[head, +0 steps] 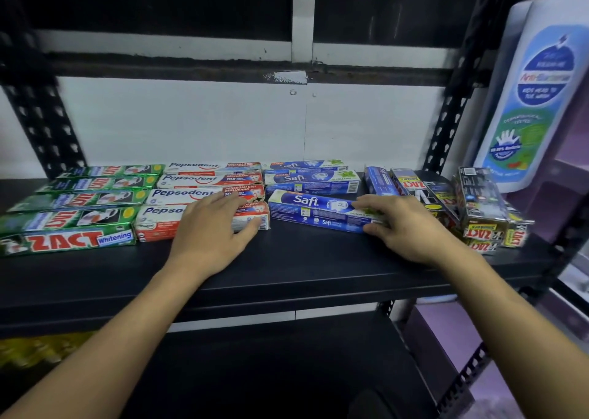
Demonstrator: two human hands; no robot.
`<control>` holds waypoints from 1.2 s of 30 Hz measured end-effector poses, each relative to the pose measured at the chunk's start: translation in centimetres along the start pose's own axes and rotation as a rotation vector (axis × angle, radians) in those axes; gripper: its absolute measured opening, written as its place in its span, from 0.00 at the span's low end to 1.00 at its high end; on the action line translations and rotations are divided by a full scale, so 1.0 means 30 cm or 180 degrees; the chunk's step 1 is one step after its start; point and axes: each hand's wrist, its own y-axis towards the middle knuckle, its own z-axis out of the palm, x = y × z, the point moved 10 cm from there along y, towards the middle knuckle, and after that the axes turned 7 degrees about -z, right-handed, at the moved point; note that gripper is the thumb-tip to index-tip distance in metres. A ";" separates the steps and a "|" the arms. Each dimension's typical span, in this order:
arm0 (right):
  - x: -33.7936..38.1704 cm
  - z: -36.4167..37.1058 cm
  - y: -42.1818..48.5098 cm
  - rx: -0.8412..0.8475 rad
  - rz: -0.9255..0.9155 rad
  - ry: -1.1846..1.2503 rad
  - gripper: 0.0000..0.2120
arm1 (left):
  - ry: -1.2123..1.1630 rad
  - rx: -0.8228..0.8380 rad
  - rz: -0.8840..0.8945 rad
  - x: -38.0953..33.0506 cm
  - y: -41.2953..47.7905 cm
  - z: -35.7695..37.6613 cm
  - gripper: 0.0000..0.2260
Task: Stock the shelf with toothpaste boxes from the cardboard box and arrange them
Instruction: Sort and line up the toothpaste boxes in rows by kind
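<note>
1. Green ZACT boxes (pixel 73 214): 5 rows lying flat at the left end of the black shelf (pixel 287 265).
2. Pepsodent boxes (pixel 191 179): 4 rows just beside them. The left hand (pixel 210 227) rests on the front Pepsodent box (pixel 156 224), its grip wide, fingers straight across the top and thumb against the front face.
3. Safi boxes (pixel 312 181): 2 lie at the back. The front Safi box (pixel 312 211) lies askew, with its right end nearer the shelf edge.
4. Right hand (pixel 404 230): the grip holds the front Safi box at its right end, fingers over the top and thumb at the front.
5. Black ZACT boxes (pixel 478 208): loosely piled at the right end.
6. A white bottle (pixel 535 99) is at far right, blurred.
</note>
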 end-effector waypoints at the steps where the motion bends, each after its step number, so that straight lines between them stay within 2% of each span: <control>1: -0.013 0.004 0.009 -0.0009 0.0013 -0.0071 0.21 | 0.0003 0.0003 0.0000 0.000 0.000 0.000 0.26; 11: -0.099 0.022 0.086 -0.0059 0.0144 -0.0359 0.22 | 0.0010 0.0008 -0.0009 -0.002 -0.002 0.000 0.26; 18: -0.060 0.032 0.114 0.0153 0.0203 -0.0544 0.22 | -0.0014 0.0016 -0.0024 -0.004 -0.005 -0.004 0.26; 27: -0.044 0.048 0.175 0.0118 0.0028 -0.0345 0.31 | 0.0005 0.0034 -0.0056 -0.006 -0.005 -0.009 0.26; 36: -0.064 0.056 0.192 -0.0222 0.0025 -0.0599 0.32 | -0.0002 0.0040 -0.0056 -0.004 -0.005 -0.009 0.26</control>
